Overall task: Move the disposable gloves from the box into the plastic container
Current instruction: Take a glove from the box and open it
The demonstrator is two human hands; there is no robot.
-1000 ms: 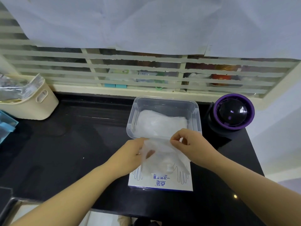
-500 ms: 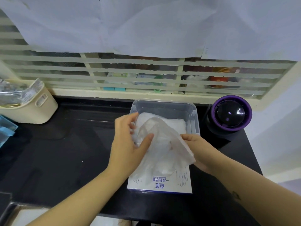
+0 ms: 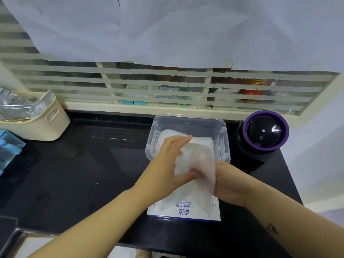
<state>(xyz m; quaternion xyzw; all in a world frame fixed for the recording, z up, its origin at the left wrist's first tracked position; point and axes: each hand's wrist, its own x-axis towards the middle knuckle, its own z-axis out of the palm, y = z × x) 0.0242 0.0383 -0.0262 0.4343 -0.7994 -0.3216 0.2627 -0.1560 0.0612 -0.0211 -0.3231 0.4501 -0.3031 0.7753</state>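
A clear plastic container (image 3: pixel 222 138) stands on the black counter and holds a white pile of disposable gloves (image 3: pixel 165 135). In front of it lies the white glove box (image 3: pixel 188 213) with blue print. Between them a bunch of thin translucent gloves (image 3: pixel 197 162) hangs over the container's near rim and the box. My left hand (image 3: pixel 165 162) holds this bunch from the left, thumb under it and fingers stretched on top toward the container. My right hand (image 3: pixel 227 181) holds the bunch from the right, its fingers hidden beneath the plastic.
A purple and black round device (image 3: pixel 264 135) stands right of the container. A cream basket (image 3: pixel 37 123) with foil packets sits at the far left, with a blue object (image 3: pixel 8 149) beside it. A slatted window runs behind the counter, whose front edge is near my arms.
Both hands have carried the bunch of gloves up from the box toward the container. My left hand has shifted from the bunch's lower edge to lying over it.
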